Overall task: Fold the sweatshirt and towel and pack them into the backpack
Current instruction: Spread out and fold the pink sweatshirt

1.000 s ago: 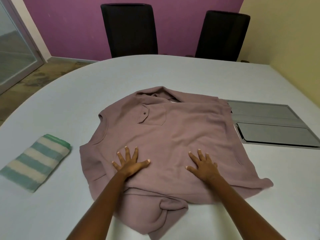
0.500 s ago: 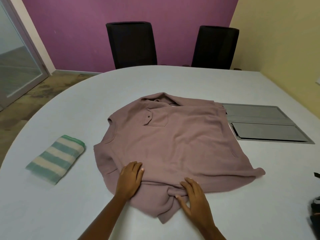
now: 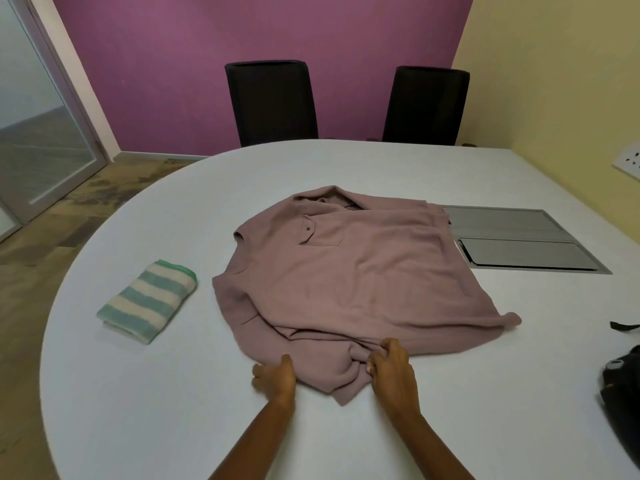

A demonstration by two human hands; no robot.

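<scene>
Sweatshirt [image 3: 353, 278] between left hand [image 3: 275, 377], right hand [image 3: 391, 370]

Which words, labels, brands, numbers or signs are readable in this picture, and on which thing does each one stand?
None can be read. The mauve fleece sweatshirt shows only a plain chest pocket with a dark snap; the green-and-cream striped towel, the black backpack at the right edge and the white wall socket bear no legible marks.
</scene>
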